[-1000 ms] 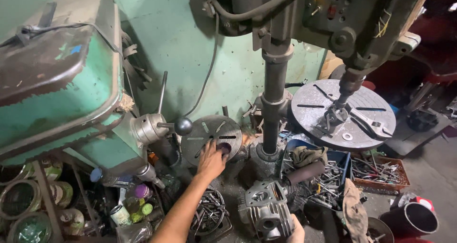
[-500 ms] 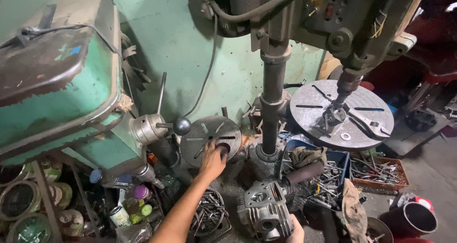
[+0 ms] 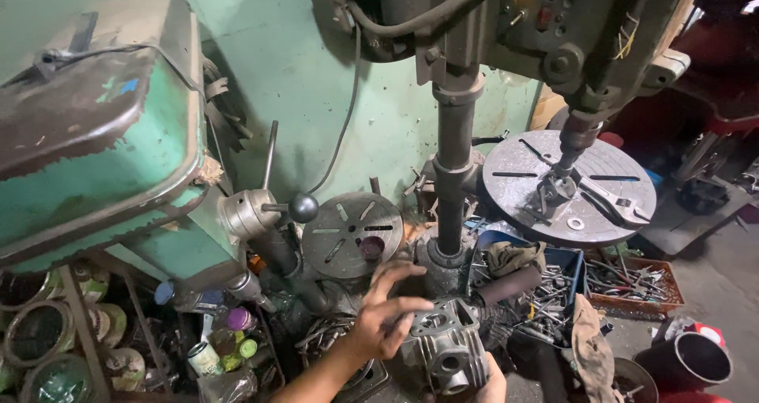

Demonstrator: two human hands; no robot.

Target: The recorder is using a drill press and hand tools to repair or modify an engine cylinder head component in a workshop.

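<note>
A grey finned cylinder head sits low in the middle of the head view, in front of the drill press column. My left hand hovers at its left edge with fingers spread, the fingertips touching its top. Only a small part of my right hand shows at the bottom edge, pressed against the head's lower right side and seemingly gripping it. Just behind my left hand stands a round slotted table with a dark purple plug on it.
A second round table under the drill chuck carries an adjustable wrench and a washer. A green machine with a ball-knob lever fills the left. Bins of metal parts, small cans and a black pipe crowd the floor.
My left hand has left the round slotted table and drawn back toward me, down onto the cylinder head. The view has tilted slightly downward.
</note>
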